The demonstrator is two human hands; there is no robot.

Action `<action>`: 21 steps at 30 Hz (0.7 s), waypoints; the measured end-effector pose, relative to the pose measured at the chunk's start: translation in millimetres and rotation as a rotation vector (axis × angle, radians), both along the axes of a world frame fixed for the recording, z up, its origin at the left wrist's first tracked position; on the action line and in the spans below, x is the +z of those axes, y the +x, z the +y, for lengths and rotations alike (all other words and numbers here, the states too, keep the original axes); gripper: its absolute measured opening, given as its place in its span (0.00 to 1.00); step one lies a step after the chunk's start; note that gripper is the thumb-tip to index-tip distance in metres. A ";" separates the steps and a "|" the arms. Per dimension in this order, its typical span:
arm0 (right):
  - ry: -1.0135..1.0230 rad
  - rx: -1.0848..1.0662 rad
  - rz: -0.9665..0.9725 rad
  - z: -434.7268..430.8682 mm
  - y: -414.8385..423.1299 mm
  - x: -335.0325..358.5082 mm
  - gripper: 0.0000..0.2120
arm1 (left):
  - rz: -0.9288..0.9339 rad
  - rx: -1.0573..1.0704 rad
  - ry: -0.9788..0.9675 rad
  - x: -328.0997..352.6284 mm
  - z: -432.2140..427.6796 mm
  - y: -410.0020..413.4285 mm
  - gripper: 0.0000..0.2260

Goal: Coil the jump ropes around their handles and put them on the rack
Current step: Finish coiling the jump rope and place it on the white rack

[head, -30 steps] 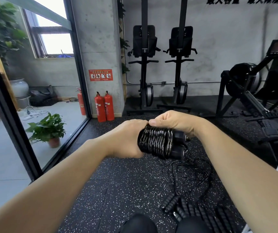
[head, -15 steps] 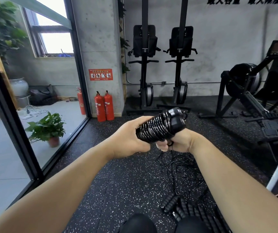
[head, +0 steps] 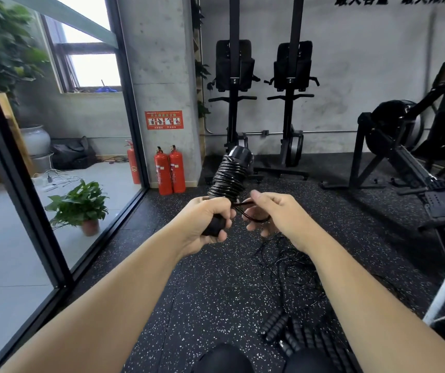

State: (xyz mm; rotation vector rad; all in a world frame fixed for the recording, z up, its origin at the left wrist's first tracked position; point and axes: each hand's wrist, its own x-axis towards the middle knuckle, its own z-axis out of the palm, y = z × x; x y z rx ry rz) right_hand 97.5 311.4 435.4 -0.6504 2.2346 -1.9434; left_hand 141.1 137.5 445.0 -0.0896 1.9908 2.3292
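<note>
Left hand [head: 207, 224] grips coiled handles [head: 238, 157]; my right hand [head: 277, 214] pinches last rope loop [head: 253, 218]. 1 rope nearly wound; tangled ropes [head: 291, 267] on floor [head: 202, 292] unwound, racking not yet done.

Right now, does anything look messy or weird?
Yes. A tangle of thin black rope sprawls on the floor, and loose ribbed handles lie heaped near the knees. The bundle gripped by the left hand is wound neatly, but one loop held by the right hand sticks out.
</note>
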 end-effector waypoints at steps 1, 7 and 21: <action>0.007 -0.005 0.034 1.2 1.8 -2.3 0.09 | -0.030 0.012 0.050 -1.7 -0.5 -1.4 0.14; 0.178 -0.013 0.158 1.5 8.1 -10.9 0.23 | -0.176 0.017 0.209 -8.4 -2.7 -4.8 0.12; 0.613 -0.120 0.818 4.3 19.2 0.3 0.16 | -0.241 -0.087 0.282 -14.5 -3.5 -2.5 0.15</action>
